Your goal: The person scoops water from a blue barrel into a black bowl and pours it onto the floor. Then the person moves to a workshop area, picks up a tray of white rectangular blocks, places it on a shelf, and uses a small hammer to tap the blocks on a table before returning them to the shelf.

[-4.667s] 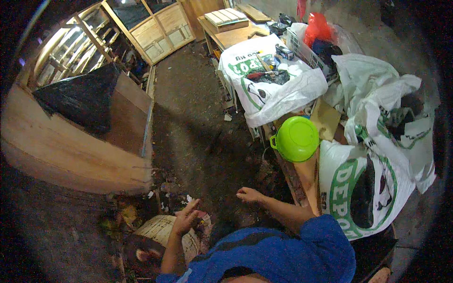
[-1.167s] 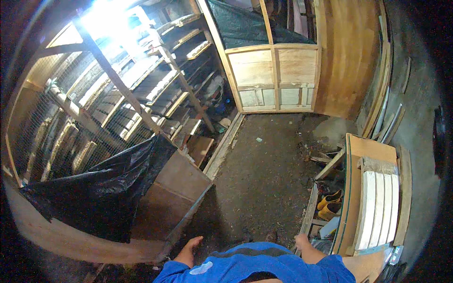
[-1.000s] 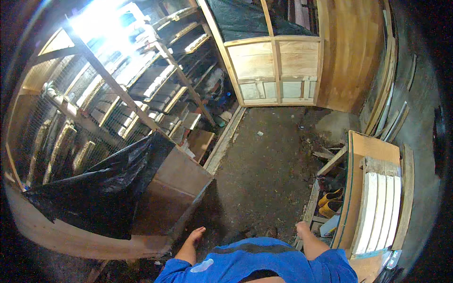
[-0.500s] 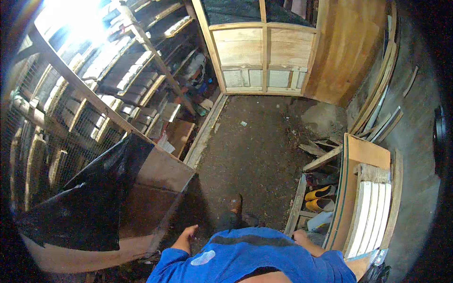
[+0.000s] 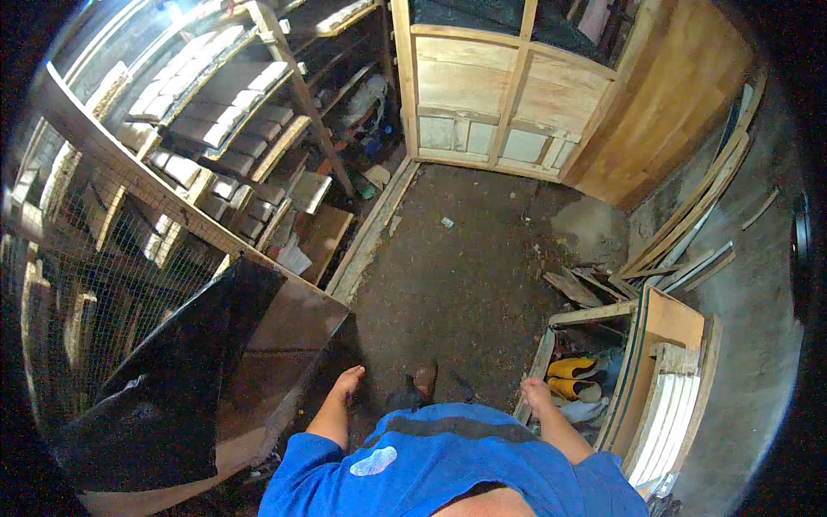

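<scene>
Status: I log left hand [image 5: 348,381] loosely open, empty; right hand [image 5: 536,398], near yellow boots [image 5: 566,368], grip indeterminate, nothing visibly held.

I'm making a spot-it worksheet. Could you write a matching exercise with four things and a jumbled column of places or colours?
1. Left hand
2. Right hand
3. Footwear under the tabletop
4. Short-sleeved shirt

A. Blue, dark-striped
B. Nearest the wooden table frame
C. Yellow and black
D. Nearest the brown panel

Pairs: 1-D, 2-B, 3-C, 4-A
</scene>
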`<act>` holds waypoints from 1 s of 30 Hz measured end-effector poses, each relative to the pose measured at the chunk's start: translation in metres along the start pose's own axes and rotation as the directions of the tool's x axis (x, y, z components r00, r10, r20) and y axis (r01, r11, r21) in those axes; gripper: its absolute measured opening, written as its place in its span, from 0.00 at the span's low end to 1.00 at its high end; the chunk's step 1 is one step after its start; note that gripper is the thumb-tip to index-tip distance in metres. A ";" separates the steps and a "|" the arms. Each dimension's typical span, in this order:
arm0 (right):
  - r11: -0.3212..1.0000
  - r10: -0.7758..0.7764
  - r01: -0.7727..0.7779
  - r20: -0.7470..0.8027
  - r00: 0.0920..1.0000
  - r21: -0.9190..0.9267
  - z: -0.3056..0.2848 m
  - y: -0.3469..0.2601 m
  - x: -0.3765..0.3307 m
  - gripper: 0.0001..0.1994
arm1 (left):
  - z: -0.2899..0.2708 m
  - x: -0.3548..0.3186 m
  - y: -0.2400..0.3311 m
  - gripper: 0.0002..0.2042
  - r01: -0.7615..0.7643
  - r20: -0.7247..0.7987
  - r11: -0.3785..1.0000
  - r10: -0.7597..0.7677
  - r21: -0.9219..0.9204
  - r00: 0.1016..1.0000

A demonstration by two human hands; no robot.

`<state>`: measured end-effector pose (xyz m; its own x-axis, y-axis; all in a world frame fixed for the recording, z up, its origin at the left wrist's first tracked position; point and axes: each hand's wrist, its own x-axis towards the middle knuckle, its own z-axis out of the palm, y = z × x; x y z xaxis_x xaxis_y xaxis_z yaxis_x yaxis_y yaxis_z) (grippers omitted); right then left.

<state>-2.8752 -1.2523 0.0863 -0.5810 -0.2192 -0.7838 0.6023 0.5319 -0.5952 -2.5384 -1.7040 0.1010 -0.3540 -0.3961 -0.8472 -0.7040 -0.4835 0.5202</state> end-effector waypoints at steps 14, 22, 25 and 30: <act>0.946 0.236 -0.244 -0.062 0.970 -0.214 -0.004 0.004 -0.015 0.03 | -0.010 -0.016 0.002 0.25 0.229 -0.081 0.973 -0.229 -0.004 0.970; 0.975 0.174 -0.176 -0.023 0.984 -0.133 -0.008 -0.021 0.044 0.05 | 0.008 -0.014 0.001 0.23 0.135 -0.213 0.990 -0.142 -0.043 0.967; 0.988 0.073 -0.065 0.051 0.996 -0.143 -0.018 -0.052 0.059 0.07 | 0.016 0.002 -0.015 0.24 0.160 -0.232 0.985 -0.142 0.060 0.962; 0.993 -0.041 0.051 0.095 0.995 -0.110 -0.049 -0.071 0.068 0.08 | 0.051 -0.003 -0.010 0.25 0.297 -0.187 0.948 -0.273 0.114 0.944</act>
<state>-2.9846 -1.2654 0.0837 -0.5507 -0.3175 -0.7720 0.5079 0.6065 -0.6117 -2.5617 -1.6581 0.0926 -0.0267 -0.3873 -0.9216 -0.8431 -0.4867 0.2289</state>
